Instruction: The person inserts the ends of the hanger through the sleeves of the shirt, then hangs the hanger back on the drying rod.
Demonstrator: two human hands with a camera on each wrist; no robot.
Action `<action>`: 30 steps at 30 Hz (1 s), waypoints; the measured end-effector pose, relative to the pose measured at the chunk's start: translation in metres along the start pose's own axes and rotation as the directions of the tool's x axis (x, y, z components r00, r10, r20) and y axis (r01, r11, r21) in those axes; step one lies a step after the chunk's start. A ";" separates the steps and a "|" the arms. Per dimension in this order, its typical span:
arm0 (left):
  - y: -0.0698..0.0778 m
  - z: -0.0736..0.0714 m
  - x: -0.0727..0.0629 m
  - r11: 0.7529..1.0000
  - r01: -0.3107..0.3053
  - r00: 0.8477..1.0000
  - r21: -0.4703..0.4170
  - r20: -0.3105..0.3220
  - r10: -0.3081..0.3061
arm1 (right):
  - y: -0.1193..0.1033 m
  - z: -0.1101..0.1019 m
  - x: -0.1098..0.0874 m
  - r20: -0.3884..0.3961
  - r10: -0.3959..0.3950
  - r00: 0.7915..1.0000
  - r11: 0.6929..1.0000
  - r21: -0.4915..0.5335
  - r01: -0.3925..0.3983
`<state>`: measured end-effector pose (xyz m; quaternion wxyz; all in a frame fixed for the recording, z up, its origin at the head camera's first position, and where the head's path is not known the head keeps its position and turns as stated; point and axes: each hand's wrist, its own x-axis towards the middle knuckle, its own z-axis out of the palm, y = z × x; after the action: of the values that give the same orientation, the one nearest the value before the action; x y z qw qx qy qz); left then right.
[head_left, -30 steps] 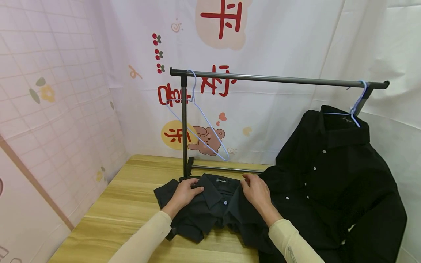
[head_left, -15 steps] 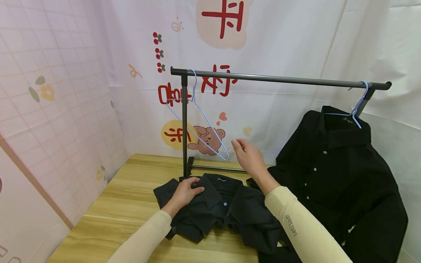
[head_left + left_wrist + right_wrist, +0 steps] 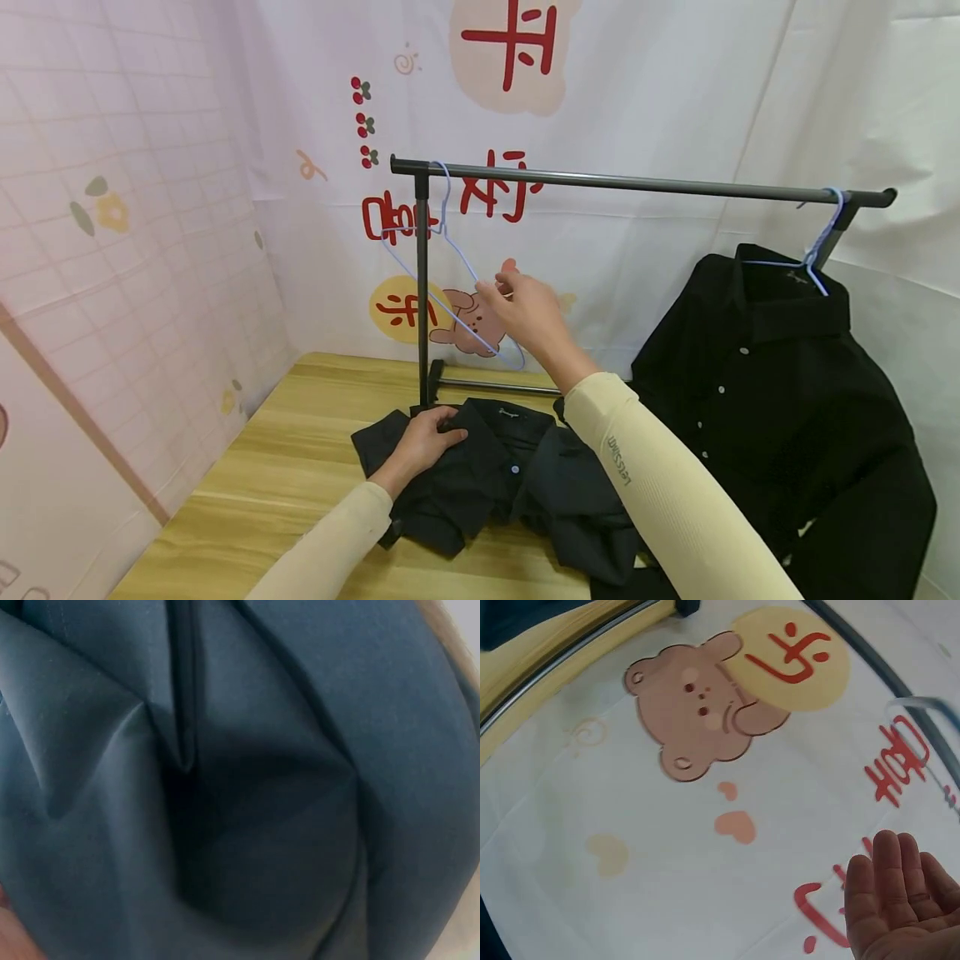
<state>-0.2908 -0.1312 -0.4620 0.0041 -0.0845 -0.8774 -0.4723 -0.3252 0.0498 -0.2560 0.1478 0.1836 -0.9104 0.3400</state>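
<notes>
A dark shirt with an open collar lies crumpled on the table. My left hand grips it beside the collar, thumb and fingers on the cloth; folds of the shirt fill the left wrist view. Raised over the table, my right hand is beside the right arm of a light-blue wire hanger, which hangs at the rack's left end and holds no garment. In the right wrist view the fingers of that hand are extended, and the blurred hanger appears apart from them.
A dark metal clothes rack stands on the wooden table. On its right end a second blue hanger carries a black buttoned shirt. White printed cloth covers the wall behind.
My right hand has let go of the shirt on the table and moved up and left to the hanger. The shirt's right side has settled flatter. My left hand has stayed in place.
</notes>
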 end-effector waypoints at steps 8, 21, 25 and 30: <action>-0.001 0.000 0.000 1.000 0.010 1.000 -0.016 0.005 -0.010 | -0.031 0.007 0.011 -0.016 0.009 1.000 0.999 -0.048 -0.010; 0.001 0.001 0.001 1.000 0.012 1.000 -0.012 0.020 -0.012 | -0.035 0.004 0.015 -0.204 0.026 0.979 1.000 0.008 -0.025; -0.001 0.001 0.001 1.000 0.008 1.000 -0.010 0.021 -0.008 | -0.028 -0.003 0.013 -0.267 0.008 0.964 0.999 0.036 0.002; -0.003 0.000 0.000 1.000 0.012 1.000 -0.010 0.019 -0.012 | -0.012 -0.009 0.006 -0.325 -0.018 0.946 0.996 0.074 0.044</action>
<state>-0.2916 -0.1323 -0.4644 -0.0077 -0.0838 -0.8755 -0.4759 -0.3237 0.0460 -0.2406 0.2930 0.1453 -0.8565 0.3994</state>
